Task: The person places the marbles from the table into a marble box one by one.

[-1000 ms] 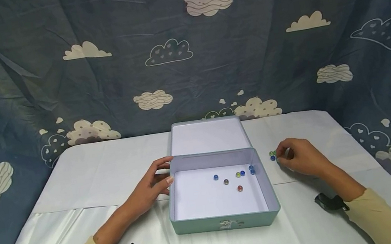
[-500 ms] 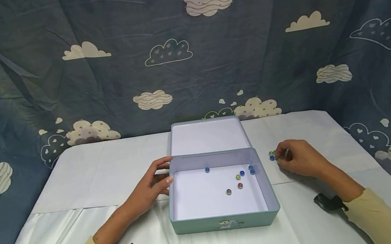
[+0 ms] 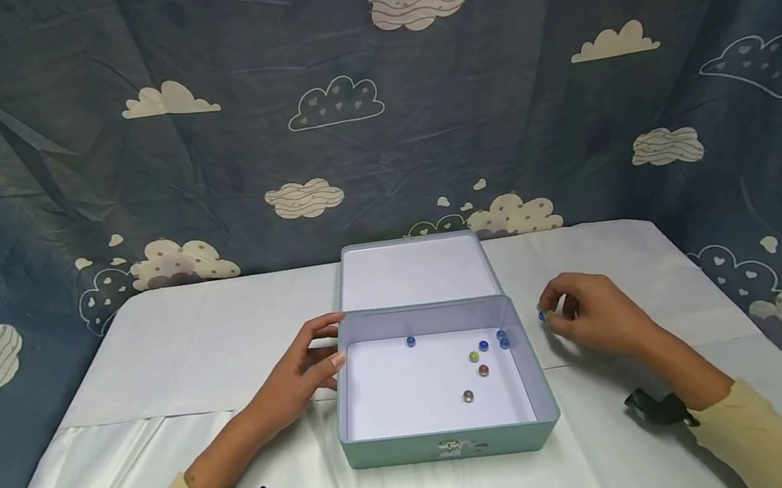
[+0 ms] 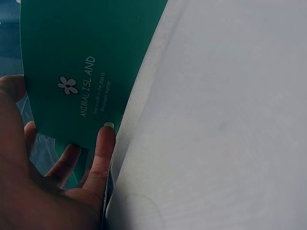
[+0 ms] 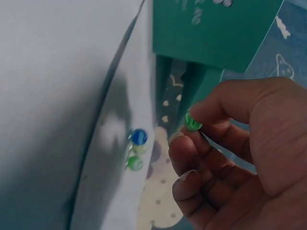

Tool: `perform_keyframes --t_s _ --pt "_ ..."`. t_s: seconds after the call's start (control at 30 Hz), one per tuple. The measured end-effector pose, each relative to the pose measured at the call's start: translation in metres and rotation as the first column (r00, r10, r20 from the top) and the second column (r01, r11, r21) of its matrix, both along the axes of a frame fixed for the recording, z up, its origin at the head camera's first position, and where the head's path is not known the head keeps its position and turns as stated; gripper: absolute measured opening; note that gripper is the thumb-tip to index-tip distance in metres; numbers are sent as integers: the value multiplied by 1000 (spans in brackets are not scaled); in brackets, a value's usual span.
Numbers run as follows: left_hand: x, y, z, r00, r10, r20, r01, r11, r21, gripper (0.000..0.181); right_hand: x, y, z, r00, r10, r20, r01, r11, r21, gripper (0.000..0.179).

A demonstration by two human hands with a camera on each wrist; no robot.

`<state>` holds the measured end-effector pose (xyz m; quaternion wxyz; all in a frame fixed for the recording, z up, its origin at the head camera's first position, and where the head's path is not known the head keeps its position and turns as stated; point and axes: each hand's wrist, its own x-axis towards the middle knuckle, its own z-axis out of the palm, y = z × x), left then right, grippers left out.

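Observation:
A green tin box [image 3: 459,443] stands on the table, with several marbles inside, among them a red marble [image 3: 483,370] and a grey marble [image 3: 468,396]. My left hand [image 3: 303,367] touches the box's left wall with its fingers fairly straight. Right of the box, my right hand [image 3: 595,315] pinches a green marble [image 5: 193,121] between thumb and fingers, just above the table. Below it in the right wrist view lie a blue marble [image 5: 139,137], a yellowish marble [image 5: 139,149] and another green marble [image 5: 135,163]. The right hand mostly hides these in the head view.
The box's lid [image 3: 416,271] lies behind it, inner side up. White cloth covers the table [image 3: 222,328]. A dark blue curtain with cloud prints [image 3: 436,136] hangs behind. Each wrist bears a black camera.
My right hand has risen slightly and shifted left, with the green marble now in its pinch. Inside the box, the grey marble rolled nearer and a blue one rolled left. The left hand stays put.

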<state>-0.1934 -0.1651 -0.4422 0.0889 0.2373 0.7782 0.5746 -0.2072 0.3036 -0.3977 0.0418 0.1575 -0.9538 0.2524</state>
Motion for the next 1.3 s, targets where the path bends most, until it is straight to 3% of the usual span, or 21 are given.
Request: perform_keyframes --t_s 0.23,0.5,0.7,0.8,0.93,1.03,1.13,1.3 --pt "1 1 2 1000 3 9 -3 1000 6 56 11 -14 9 995 56 -85 -58 998 -15 19" --pt "-1 1 2 1000 3 0 -3 1000 -8 57 26 -35 18 971 101 -217 -110 993 -32 25" --pt "-1 2 1 1000 3 -1 -3 1000 -11 56 37 -48 23 944 152 -293 -178 982 -62 32" --pt "0 1 0 1000 3 1 -3 1000 -5 56 42 -55 21 929 215 -302 -243 968 -61 33" --pt "0 0 -2 1000 -3 0 3 1000 -5 56 45 -62 15 887 327 -326 -350 937 -12 30" --pt "0 0 -1 1000 -4 -8 4 1000 -5 57 46 -67 11 864 367 -344 -380 925 32 27" --pt "-1 0 -1 1000 3 -8 -3 1000 -6 57 46 -70 11 868 360 -341 -364 930 55 26" --pt "-1 1 0 1000 6 -4 -6 1000 -10 57 47 -71 11 899 326 -292 -320 945 70 24"
